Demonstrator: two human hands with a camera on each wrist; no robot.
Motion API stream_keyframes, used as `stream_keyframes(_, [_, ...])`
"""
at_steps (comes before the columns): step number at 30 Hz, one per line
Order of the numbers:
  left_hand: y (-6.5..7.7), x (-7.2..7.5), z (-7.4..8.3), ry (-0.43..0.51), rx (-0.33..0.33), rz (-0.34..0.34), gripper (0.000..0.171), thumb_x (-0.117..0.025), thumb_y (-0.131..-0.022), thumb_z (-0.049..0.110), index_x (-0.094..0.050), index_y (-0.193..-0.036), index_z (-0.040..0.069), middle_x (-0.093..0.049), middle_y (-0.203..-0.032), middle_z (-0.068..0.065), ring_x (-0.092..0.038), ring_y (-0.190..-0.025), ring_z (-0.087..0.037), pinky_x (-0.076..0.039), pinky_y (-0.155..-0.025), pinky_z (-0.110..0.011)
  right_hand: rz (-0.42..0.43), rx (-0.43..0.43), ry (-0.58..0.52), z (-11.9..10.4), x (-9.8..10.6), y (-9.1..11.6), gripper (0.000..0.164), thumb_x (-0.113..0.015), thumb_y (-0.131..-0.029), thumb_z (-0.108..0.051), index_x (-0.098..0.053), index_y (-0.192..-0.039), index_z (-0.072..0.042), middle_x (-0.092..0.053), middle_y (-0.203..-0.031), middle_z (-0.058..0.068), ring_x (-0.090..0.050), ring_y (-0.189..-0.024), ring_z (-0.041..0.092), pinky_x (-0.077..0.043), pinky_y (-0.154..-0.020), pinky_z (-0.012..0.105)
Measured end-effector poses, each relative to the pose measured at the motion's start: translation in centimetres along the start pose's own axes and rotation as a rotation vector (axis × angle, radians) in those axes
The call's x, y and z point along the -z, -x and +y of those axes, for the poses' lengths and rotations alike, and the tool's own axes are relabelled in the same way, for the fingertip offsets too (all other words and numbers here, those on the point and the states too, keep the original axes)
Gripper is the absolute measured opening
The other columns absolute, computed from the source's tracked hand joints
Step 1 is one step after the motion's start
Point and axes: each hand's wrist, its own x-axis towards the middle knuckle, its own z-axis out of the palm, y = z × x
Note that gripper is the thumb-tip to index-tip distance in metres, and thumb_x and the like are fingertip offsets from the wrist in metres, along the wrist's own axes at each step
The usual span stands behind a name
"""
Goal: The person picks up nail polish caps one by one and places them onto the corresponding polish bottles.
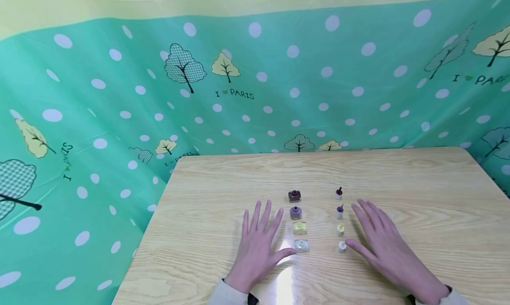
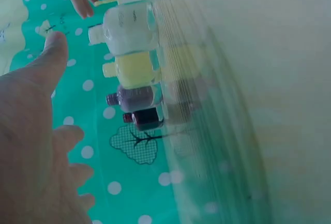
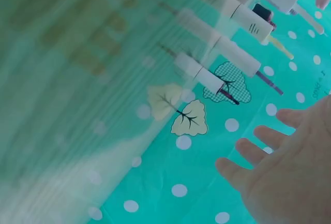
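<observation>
Fingers [image 1: 264, 216] spread wide, the left hand [image 1: 256, 247] holds nothing just left of the clear nail-polish bottle [image 1: 301, 245] and is the nearer hand to it. Behind that bottle on the desk [image 1: 223, 185], a yellow bottle [image 1: 300, 228], a purple bottle [image 1: 295, 214] and a dark bottle [image 1: 294, 198] form a line away from the person; all four stand uncapped, long axes vertical, necks pointing up. Right of the clear bottle, four white brush caps [image 1: 341, 248] form a matching line, upright, brushes [image 3: 229, 96] pointing up. Farther right of it, the right hand [image 1: 382, 247] is empty, fingers extended; whether its thumb touches the closest cap, I cannot tell.
</observation>
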Motion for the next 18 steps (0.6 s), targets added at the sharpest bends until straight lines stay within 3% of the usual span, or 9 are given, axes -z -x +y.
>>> stream_keyframes(2, [0.0, 0.0, 0.1, 0.026, 0.001, -0.003, 0.097, -0.045, -0.082, 0.082, -0.025, -0.158, 0.025, -0.017, -0.166, -0.009, -0.010, -0.153, -0.035, -0.009, -0.120, -0.060, -0.015, -0.029, -0.039, -0.3, 0.1, 0.1, 0.087, -0.066, -0.093, -0.042, -0.019, -0.158, -0.011, -0.022, -0.161, 0.018, -0.024, -0.144, 0.040, 0.004, -0.125, 0.030])
stream_keyframes(5, [0.1, 0.2, 0.2, 0.060, 0.018, 0.000, 0.099, -0.043, -0.082, 0.083, -0.021, -0.159, 0.025, -0.016, -0.166, -0.009, -0.012, -0.152, -0.035, -0.012, -0.120, -0.060, -0.038, -0.069, -0.133, -0.8, 0.3, 0.1, 0.084, -0.067, -0.093, -0.038, -0.020, -0.158, -0.012, -0.025, -0.159, 0.019, -0.028, -0.139, 0.042, -0.011, -0.124, 0.048])
stream_keyframes(7, [0.1, 0.3, 0.3, 0.083, 0.024, 0.012, 0.100, -0.043, -0.082, 0.083, -0.019, -0.159, 0.024, -0.017, -0.166, -0.010, -0.016, -0.152, -0.034, -0.014, -0.121, -0.059, -0.053, -0.095, -0.197, -0.9, 0.4, 0.0, 0.083, -0.067, -0.094, -0.036, -0.021, -0.158, -0.013, -0.027, -0.157, 0.021, -0.029, -0.138, 0.042, -0.024, -0.116, 0.060])
stream_keyframes(10, [0.1, 0.5, 0.4, 0.113, 0.025, 0.027, 0.100, -0.045, -0.082, 0.082, -0.021, -0.159, 0.023, -0.019, -0.165, -0.009, -0.021, -0.151, -0.030, -0.018, -0.122, -0.053, -0.078, -0.135, -0.275, -1.1, 0.6, -0.1, 0.080, -0.067, -0.095, -0.035, -0.022, -0.157, -0.011, -0.029, -0.153, 0.023, -0.030, -0.137, 0.042, -0.034, -0.102, 0.068])
stream_keyframes(15, [0.3, 0.6, 0.6, 0.208, 0.008, 0.091, 0.093, -0.056, -0.082, 0.075, -0.041, -0.151, 0.016, -0.034, -0.160, -0.008, -0.037, -0.144, -0.026, -0.032, -0.118, -0.047, -0.129, -0.215, -0.382, -1.3, 1.1, -0.1, 0.069, -0.066, -0.096, -0.036, -0.034, -0.148, -0.005, -0.042, -0.142, 0.018, -0.041, -0.129, 0.038, -0.042, -0.095, 0.066])
stream_keyframes(18, [0.3, 0.6, 0.8, 0.273, 0.007, 0.134, 0.084, -0.064, -0.080, 0.071, -0.055, -0.141, 0.014, -0.048, -0.151, -0.007, -0.049, -0.135, -0.025, -0.042, -0.111, -0.047, -0.151, -0.253, -0.429, -1.4, 1.3, 0.0, 0.064, -0.068, -0.094, -0.036, -0.040, -0.143, -0.006, -0.049, -0.137, 0.011, -0.048, -0.124, 0.030, -0.048, -0.094, 0.053])
